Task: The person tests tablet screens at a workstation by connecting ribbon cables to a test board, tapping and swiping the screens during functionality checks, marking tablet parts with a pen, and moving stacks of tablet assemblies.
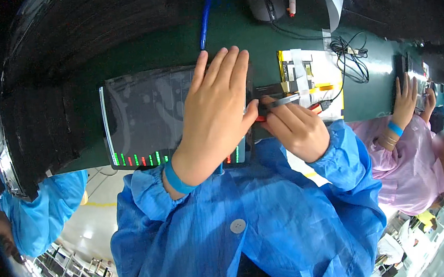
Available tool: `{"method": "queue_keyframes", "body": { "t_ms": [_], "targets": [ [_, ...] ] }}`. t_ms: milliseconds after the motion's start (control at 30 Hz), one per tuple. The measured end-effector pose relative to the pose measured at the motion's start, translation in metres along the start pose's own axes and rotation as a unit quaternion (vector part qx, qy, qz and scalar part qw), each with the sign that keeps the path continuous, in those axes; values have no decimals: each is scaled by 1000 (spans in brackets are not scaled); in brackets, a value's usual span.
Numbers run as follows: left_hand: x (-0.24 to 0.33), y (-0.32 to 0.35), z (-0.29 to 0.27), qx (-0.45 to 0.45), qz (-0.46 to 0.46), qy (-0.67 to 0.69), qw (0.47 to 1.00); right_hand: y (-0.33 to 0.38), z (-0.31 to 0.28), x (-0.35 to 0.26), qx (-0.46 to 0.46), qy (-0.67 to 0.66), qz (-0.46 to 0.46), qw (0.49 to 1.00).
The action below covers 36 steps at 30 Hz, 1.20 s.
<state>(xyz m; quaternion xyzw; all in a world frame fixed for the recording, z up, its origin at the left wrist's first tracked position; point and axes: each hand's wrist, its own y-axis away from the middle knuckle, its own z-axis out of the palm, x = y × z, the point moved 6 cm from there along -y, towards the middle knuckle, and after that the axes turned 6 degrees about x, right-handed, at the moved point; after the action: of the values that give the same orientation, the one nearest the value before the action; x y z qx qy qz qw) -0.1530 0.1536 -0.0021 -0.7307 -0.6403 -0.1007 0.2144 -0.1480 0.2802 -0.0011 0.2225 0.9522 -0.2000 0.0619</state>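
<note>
The left hand [212,104] lies open across the screen [145,114], apparently steadying it, while the right hand [301,132] pinches a grey tool [287,100], next probably needing fine control.

Glossy dark screen [144,111] on a smooth green table [244,40]
Right of the screen, shiny tape [299,69]; beyond it, matt plastic mouse [265,1]; below it, wrinkled cloth smock [190,248]
</note>
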Motion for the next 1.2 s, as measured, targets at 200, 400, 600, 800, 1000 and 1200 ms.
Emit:
{"method": "queue_keyframes", "body": {
  "t_ms": [200, 400, 600, 800, 1000, 1200],
  "targets": [
    [-1, 3, 1, 2, 3, 33, 999, 7, 5, 10, -87, -67, -75, 991],
    [-17, 12, -53, 92, 0, 109, 990, 3, -19, 8, -46, -113, -62, 991],
    [-74, 73, -95, 128, -85, 61, 986, 33, -57, 63, 16, -6, 215, 976],
    [-85, 110, -83, 83, -122, 38, 988, 82, -66, 103, -31, 118, 395, 910],
    [-86, 114, -88, 136, -102, 25, 985, 102, -76, 57, 90, 129, 426, 891],
    [-84, 147, -96, 301, 14, -1, 954, 137, 83, -25, -77, -505, 543, 666]
  ]
}}
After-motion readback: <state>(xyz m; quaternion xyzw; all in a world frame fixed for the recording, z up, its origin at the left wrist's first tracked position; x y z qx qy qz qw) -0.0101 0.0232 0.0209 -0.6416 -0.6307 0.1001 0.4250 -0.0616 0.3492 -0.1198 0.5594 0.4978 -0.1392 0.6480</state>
